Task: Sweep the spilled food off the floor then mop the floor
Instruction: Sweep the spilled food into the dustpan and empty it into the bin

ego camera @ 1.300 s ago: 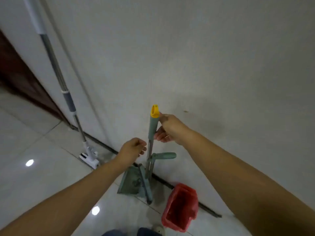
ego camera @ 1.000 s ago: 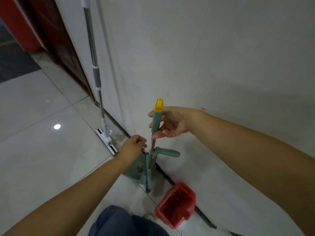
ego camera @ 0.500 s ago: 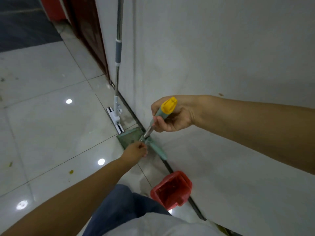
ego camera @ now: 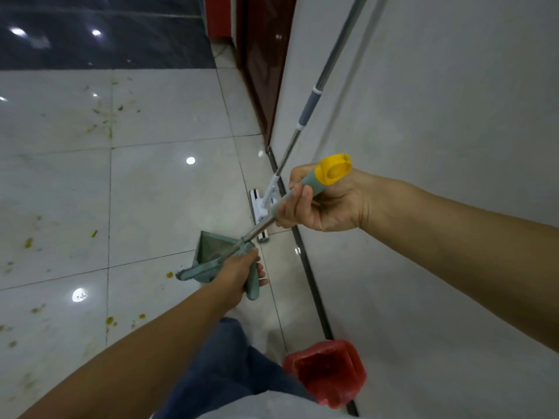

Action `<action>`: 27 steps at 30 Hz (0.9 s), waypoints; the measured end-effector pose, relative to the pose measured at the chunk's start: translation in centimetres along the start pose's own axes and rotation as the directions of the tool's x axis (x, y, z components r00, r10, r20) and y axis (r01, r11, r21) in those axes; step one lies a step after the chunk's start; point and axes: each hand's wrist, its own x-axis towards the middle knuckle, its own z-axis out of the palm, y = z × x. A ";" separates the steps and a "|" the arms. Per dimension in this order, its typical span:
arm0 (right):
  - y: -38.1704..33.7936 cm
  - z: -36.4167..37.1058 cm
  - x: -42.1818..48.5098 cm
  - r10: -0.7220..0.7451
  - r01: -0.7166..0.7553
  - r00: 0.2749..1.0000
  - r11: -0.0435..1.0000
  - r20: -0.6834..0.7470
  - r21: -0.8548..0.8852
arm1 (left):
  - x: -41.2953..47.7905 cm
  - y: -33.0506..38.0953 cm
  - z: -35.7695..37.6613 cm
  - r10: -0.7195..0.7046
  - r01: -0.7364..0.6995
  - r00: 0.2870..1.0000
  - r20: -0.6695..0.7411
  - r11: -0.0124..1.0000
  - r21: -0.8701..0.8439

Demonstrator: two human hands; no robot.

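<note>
The floor (ego camera: 151,192) is glossy pale tile with dark grout lines and bright ceiling-light reflections, and it turns to a dark surface at 11 o'clock. Yellow-green bits of spilled food (ego camera: 102,119) are scattered across the tiles from 10 o'clock down to 8 o'clock, with one bit just beside the broom head. A plain grey wall (ego camera: 438,101) fills the right side, meeting the floor along a dark strip, and a dark red door (ego camera: 260,71) stands at 12 o'clock. The mop (ego camera: 308,110) leans on the wall at 1 o'clock, its white head on the floor. The right hand (ego camera: 323,201) is closed around the broom (ego camera: 263,226) just below its yellow cap, at centre. The left hand (ego camera: 239,273) grips the green handle of the dustpan (ego camera: 211,244) (its pan is partly covered by that hand and the broom head). A red bin (ego camera: 326,370) sits against the wall at 5 o'clock, part of its lower side hidden behind clothing, its contents hard to make out.
</note>
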 end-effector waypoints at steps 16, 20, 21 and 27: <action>-12.3 14.3 14.6 0.225 -0.285 0.957 0.848 -0.185 -0.447 | 8.2 18.3 -17.4 0.229 -0.175 0.970 -0.081 0.891 0.418; -14.8 17.7 17.3 0.156 -0.275 0.959 0.716 -0.238 -0.642 | 9.6 22.3 -20.9 0.241 -0.141 0.957 -0.159 0.870 0.473; -15.5 18.2 18.1 0.148 -0.271 0.960 0.690 -0.236 -0.671 | 9.8 23.3 -21.6 0.236 -0.118 0.953 -0.191 0.868 0.483; -20.1 21.6 23.5 0.070 -0.199 0.980 0.486 -0.189 -0.851 | 12.0 28.1 -25.6 0.249 0.009 0.921 -0.299 0.755 0.656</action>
